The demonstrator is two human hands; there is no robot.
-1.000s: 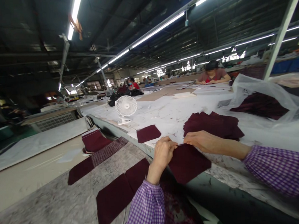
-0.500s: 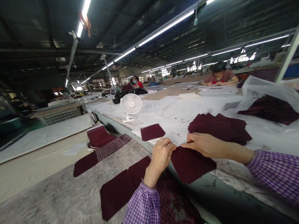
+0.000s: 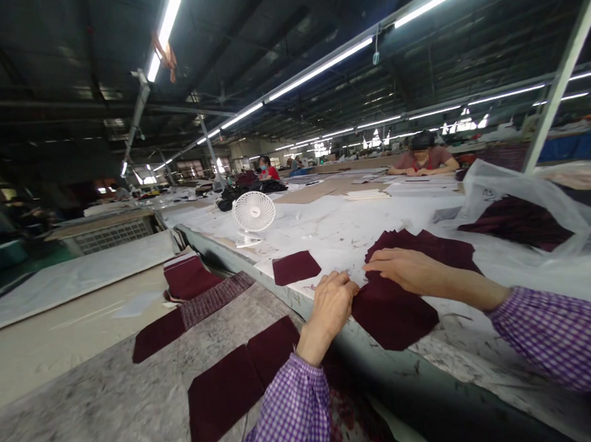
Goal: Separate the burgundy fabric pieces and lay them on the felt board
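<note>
A maroon fabric panel [image 3: 396, 318] lies over the near edge of a white-covered table [image 3: 326, 226], seemingly placed there for easy reach. The person's left hand [image 3: 330, 303] curls at its left corner, perhaps steadying it; whether the fingers pinch cloth is unclear. The right hand [image 3: 413, 268] extends over its far edge, its grip hidden too. Just beyond, a fanned fabric stack [image 3: 440, 244] has staggered edges, probably making single pieces easier to separate.
</note>
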